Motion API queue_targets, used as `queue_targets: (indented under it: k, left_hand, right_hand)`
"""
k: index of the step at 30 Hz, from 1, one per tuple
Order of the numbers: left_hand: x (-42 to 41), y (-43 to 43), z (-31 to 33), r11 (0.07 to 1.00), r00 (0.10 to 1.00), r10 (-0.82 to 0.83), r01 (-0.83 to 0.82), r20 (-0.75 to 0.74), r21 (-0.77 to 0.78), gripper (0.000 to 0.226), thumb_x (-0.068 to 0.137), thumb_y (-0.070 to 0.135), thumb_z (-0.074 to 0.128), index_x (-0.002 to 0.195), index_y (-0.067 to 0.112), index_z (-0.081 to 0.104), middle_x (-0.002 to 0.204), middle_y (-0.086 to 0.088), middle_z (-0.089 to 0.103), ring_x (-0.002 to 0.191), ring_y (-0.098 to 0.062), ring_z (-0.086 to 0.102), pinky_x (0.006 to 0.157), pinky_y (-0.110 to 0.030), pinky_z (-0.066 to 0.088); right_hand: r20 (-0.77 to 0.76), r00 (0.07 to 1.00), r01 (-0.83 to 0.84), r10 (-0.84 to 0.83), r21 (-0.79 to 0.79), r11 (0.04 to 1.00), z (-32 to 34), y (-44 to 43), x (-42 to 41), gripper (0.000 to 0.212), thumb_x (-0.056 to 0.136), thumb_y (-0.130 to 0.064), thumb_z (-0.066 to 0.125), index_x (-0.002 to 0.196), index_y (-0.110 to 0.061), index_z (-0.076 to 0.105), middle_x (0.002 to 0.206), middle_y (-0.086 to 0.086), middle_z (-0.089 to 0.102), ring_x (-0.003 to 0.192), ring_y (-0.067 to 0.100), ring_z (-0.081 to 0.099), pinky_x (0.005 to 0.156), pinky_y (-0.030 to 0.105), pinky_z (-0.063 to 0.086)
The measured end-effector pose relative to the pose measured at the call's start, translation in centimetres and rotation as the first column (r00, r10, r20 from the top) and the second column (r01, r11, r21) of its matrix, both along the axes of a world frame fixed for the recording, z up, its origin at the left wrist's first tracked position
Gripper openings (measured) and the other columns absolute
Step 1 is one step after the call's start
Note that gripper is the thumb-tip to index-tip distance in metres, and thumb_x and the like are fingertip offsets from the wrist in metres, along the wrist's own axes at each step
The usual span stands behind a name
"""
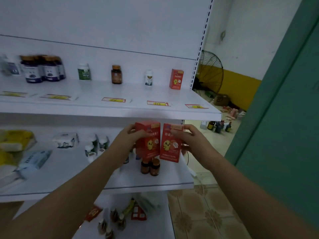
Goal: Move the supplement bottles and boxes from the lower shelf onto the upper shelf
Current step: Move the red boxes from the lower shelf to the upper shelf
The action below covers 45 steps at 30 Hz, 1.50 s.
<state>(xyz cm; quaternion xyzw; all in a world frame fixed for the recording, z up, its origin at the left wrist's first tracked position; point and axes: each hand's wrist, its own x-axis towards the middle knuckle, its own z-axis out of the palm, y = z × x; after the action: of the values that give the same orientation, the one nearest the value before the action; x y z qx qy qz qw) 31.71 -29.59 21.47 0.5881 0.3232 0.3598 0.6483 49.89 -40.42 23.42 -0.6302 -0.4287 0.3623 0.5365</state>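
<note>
My left hand (131, 135) grips a red supplement box (149, 144), and my right hand (191, 138) grips a second red box (170, 147) beside it. Both boxes are upright, just under the front lip of the upper shelf (110, 107) and above the lower shelf (69, 176). Two amber bottles (150, 167) stand on the lower shelf right below the boxes, with white bottles (95, 145) further left. The upper shelf carries a matching red box (176, 79), a white bottle (148, 78), an amber bottle (116, 74), a green-labelled bottle (84, 72) and dark bottles (41, 69).
Tissue packs (34, 161) and yellow packets (15, 140) lie at the left of the lower shelf. Packets and small bottles (117, 218) fill the shelf below. To the right stand a floor fan (209, 73), bottles on the floor (218, 126) and a green wall (284, 118).
</note>
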Motion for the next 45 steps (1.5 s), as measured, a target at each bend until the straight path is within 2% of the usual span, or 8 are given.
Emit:
queue_targets:
  k: [2,5,8,13,22,29,35,45]
  left_hand:
    - [-1.0,-0.5,1.9,1.000,0.998,-0.002,0.004,0.062,-0.030,0.028,0.081,0.017,0.064,0.108,0.016,0.057,0.095,-0.006,0.066,0.083,-0.020,0.063,0.075,-0.031,0.050]
    - [-2.1,-1.3,5.0,0.999,0.995,-0.035,0.038,0.094,-0.026,0.041,0.081,0.029,0.067,0.118,0.016,0.057,0.097,-0.005,0.070,0.085,-0.020,0.067,0.076,-0.032,0.054]
    - [-2.5,-2.2,7.6,0.998,0.992,-0.066,0.066,0.111,-0.001,0.051,0.079,0.037,0.068,0.124,0.018,0.054,0.113,-0.010,0.069,0.100,-0.027,0.068,0.093,-0.044,0.052]
    - [-2.6,-2.9,10.7,0.995,0.980,-0.104,0.100,0.170,0.032,0.053,0.080,0.038,0.066,0.126,0.018,0.051,0.118,-0.011,0.067,0.109,-0.031,0.065,0.097,-0.050,0.049]
    - [-0.9,-2.8,12.3,0.989,0.972,-0.146,0.139,0.185,0.051,0.059,0.074,0.039,0.072,0.126,0.015,0.054,0.122,-0.014,0.065,0.115,-0.034,0.061,0.101,-0.052,0.046]
    - [1.5,-1.9,13.9,0.980,0.973,-0.179,0.164,0.145,0.113,0.048,0.084,0.031,0.064,0.127,0.015,0.052,0.118,-0.010,0.066,0.110,-0.028,0.062,0.099,-0.046,0.048]
    - [5.6,0.1,15.2,0.969,0.966,-0.234,0.223,0.113,0.102,0.038,0.083,0.025,0.066,0.119,0.016,0.058,0.103,-0.005,0.071,0.092,-0.019,0.068,0.073,-0.032,0.056]
    - [17.2,10.0,14.8,0.991,0.998,-0.055,0.051,0.028,0.125,0.060,0.078,0.020,0.073,0.133,0.010,0.048,0.117,-0.011,0.065,0.099,-0.025,0.065,0.086,-0.042,0.051]
  right_hand:
    - [-0.034,0.999,0.016,-0.013,0.069,0.998,1.7,-0.7,-1.0,0.044,0.081,-0.036,0.068,0.118,-0.016,0.054,0.108,0.007,0.070,0.094,0.019,0.068,0.073,0.027,0.051]
    - [-0.077,0.997,0.010,0.001,0.136,0.991,4.2,-1.2,-1.8,0.045,0.082,-0.045,0.064,0.119,-0.021,0.055,0.103,0.004,0.072,0.099,0.023,0.067,0.085,0.035,0.053]
    - [-0.092,0.995,-0.033,0.050,0.180,0.983,6.2,-1.4,-2.1,0.047,0.083,-0.048,0.062,0.122,-0.023,0.055,0.109,0.006,0.072,0.106,0.024,0.067,0.095,0.040,0.051]
    - [-0.066,0.992,-0.090,0.107,0.220,0.971,9.2,-1.7,-2.0,0.047,0.086,-0.047,0.060,0.124,-0.020,0.055,0.111,0.003,0.071,0.103,0.021,0.068,0.084,0.033,0.053]
    - [-0.069,0.994,-0.064,0.082,0.232,0.971,10.1,-2.3,-0.7,0.050,0.084,-0.047,0.060,0.121,-0.014,0.057,0.114,0.010,0.069,0.109,0.029,0.065,0.099,0.044,0.050]
    - [0.020,1.000,-0.018,0.013,0.256,0.967,11.3,-2.3,1.6,0.059,0.071,-0.051,0.062,0.118,-0.017,0.057,0.103,0.001,0.071,0.099,0.019,0.068,0.082,0.031,0.051]
    - [0.070,0.997,0.006,-0.023,0.228,0.974,12.3,-0.8,4.9,0.060,0.064,-0.051,0.065,0.115,-0.021,0.057,0.101,0.000,0.071,0.099,0.017,0.067,0.082,0.031,0.051]
    - [0.151,0.988,-0.022,-0.009,0.202,0.979,12.2,9.1,16.5,0.044,0.083,-0.037,0.066,0.122,-0.019,0.057,0.106,-0.001,0.071,0.094,0.013,0.070,0.080,0.027,0.055]
